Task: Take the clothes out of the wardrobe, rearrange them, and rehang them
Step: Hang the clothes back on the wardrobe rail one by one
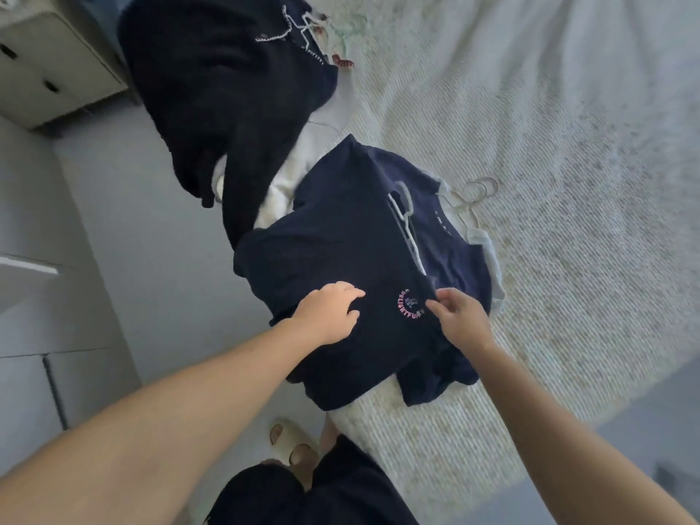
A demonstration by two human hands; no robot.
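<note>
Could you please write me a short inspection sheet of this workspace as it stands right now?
Surface: bed with a pale ribbed cover.
Job's things: navy T-shirt on top, hanger in its neck; black garment beyond; white cloth between them.
Clutter: red hair clip; spare hangers.
Hands: left hand rests on the shirt; right hand pinches its fabric by the logo.
Cables: nothing seen.
Surroundings: drawer unit, grey floor, slipper.
</note>
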